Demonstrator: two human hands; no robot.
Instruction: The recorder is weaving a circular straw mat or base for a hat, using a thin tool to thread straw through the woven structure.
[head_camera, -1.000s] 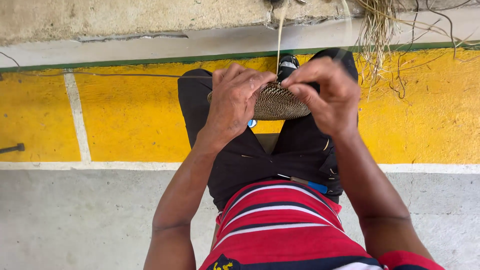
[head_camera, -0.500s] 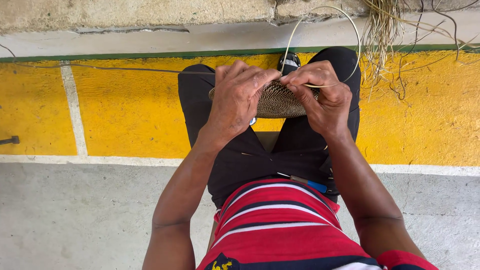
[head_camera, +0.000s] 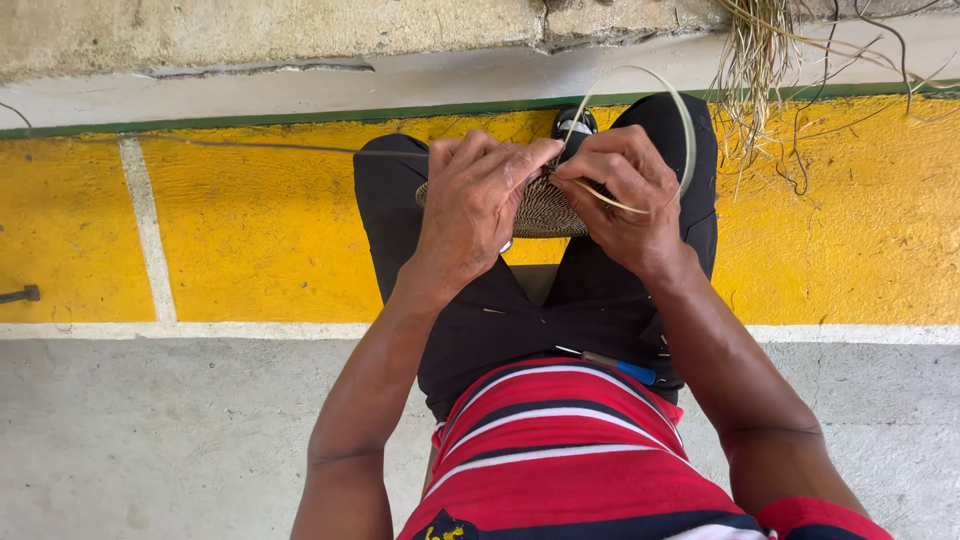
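At the far left edge a small dark metal rod (head_camera: 20, 294) lies on the yellow painted floor band (head_camera: 260, 240), which is crossed by a pale grey line and edged in green along the rough concrete kerb (head_camera: 280, 35) above. Below the yellow band runs bare grey concrete floor (head_camera: 150, 440).

Moving toward the middle, the person sits with knees in black trousers (head_camera: 400, 210) and a red shirt with white and dark stripes (head_camera: 560, 460). The left hand (head_camera: 478, 200) is curled over the left side of a round, flat, tightly woven brown basketwork disc (head_camera: 548, 208) that rests across the knees; its fingers are closed on the disc's edge, the fingertips meeting those of the other hand at the top rim.

Just to the right, the right hand (head_camera: 625, 195) is closed in a pinch on a thin pale green-yellow fibre strip (head_camera: 688, 130), which arcs up in a loop over the right knee and comes back to the disc's rim. A blue-tipped pen-like tool (head_camera: 620, 367) lies on the lap near the right forearm.

At the upper right a loose bundle of dry straw-coloured fibres (head_camera: 760, 70) hangs over the kerb onto the yellow band.
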